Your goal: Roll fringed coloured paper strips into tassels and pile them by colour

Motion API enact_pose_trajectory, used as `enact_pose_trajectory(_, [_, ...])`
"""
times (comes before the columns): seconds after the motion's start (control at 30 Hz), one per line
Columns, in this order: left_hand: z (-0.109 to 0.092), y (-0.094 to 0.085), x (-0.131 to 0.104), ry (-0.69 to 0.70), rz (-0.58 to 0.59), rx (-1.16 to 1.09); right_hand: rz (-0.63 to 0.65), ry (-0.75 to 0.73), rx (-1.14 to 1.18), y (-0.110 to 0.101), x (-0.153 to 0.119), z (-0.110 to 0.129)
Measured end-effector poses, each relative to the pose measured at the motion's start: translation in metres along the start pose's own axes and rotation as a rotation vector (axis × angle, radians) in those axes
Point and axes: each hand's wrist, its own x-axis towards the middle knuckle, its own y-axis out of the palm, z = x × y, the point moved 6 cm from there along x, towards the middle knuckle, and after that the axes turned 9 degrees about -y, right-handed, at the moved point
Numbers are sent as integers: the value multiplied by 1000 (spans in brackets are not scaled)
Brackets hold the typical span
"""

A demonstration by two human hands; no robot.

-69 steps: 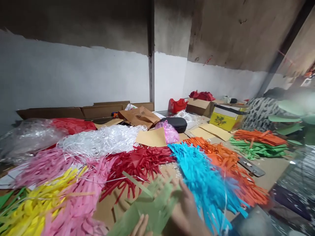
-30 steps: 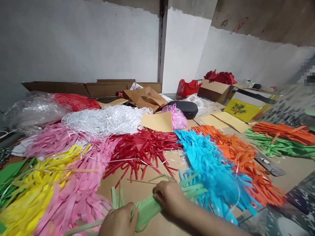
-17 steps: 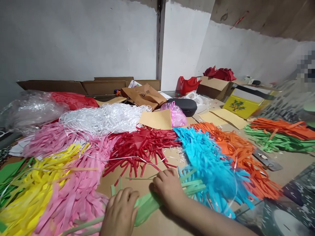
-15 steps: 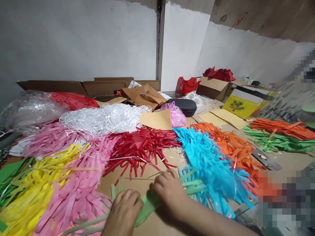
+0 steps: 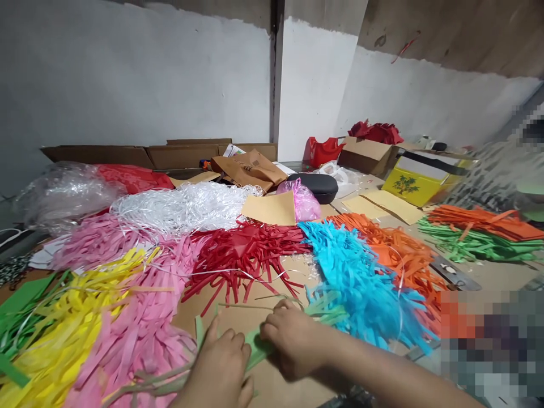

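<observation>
A bunch of light green strips (image 5: 258, 350), seemingly fabric or paper, stretches between my two hands low in the middle of the view. My left hand (image 5: 221, 365) is closed around its near-left part, with the index finger raised. Loose greenish ends (image 5: 159, 382) trail out to the left over pink strips (image 5: 147, 328). Further right, my right hand (image 5: 293, 337) grips the bunch from above, fingers curled and tips partly hidden. Its fringed end (image 5: 327, 309) sticks out beyond that hand and touches blue strips (image 5: 357, 277). Brown cardboard (image 5: 204, 309) lies beneath.
Red strips (image 5: 246, 252) lie ahead, yellow strips (image 5: 80, 311) to the left, orange strips (image 5: 408, 255) to the right. White shredded strands (image 5: 182, 204), a pink bag (image 5: 304, 198), a black case (image 5: 317, 187) and a yellow box (image 5: 410, 181) stand behind.
My left hand's index finger has lifted from the curled fingers. My right hand has shifted slightly down, still on the green strips.
</observation>
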Motion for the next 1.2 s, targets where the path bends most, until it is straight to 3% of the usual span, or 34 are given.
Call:
enact_pose_trajectory(0.07, [-8,4,0,-53,-33,114,-6,-2,-56,0,0,0])
enact_pose_trajectory(0.17, [-6,16,2,-115,-61,176,-51,133,38,3,-4,-11])
enact_pose_trajectory(0.4, [24,23,-7,-130,-207,-114,-141,108,3,4,-9,-7])
enact_pose_trajectory(0.6, [40,35,-13,-64,-199,-247,-118,130,129,4,-13,-21])
enact_pose_trajectory(0.8, [54,39,-5,-133,-142,-362,-89,245,158,5,-10,-38])
enact_pose_trajectory(1.0, [47,28,7,-227,-137,-214,-43,337,153,8,0,-42])
enact_pose_trajectory(1.2, [52,31,10,-227,-151,-223,-2,364,234,2,-1,-46])
